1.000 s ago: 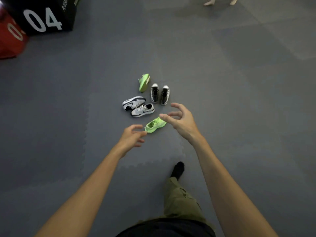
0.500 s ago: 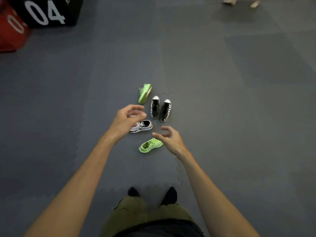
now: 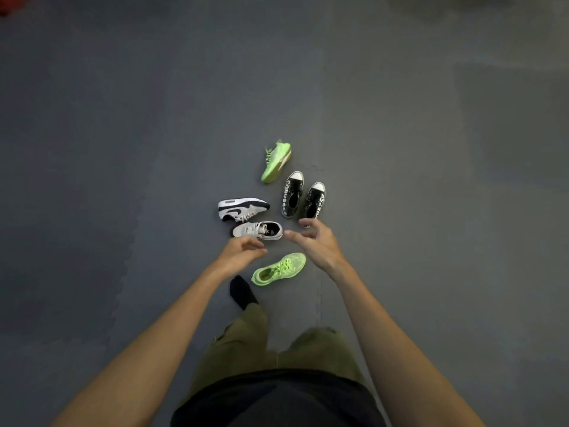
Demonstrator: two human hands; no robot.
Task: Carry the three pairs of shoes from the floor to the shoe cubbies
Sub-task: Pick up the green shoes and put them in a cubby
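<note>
On the floor (image 3: pixel 123 180), nothing carried yet: black pair (image 3: pixel 291 197), white pair (image 3: pixel 243 209), far green shoe (image 3: pixel 277 161), near green shoe (image 3: pixel 278 269). Left hand (image 3: pixel 241 252) grip loosely curled, empty; right hand (image 3: pixel 318 246) grip wide, empty. Cubbies out of view.

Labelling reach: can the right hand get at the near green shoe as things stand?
Probably yes. The right hand hovers open just beside the near green shoe, with nothing between them. The left hand is to the shoe's other side, not over it, and no other shoe covers it.
</note>
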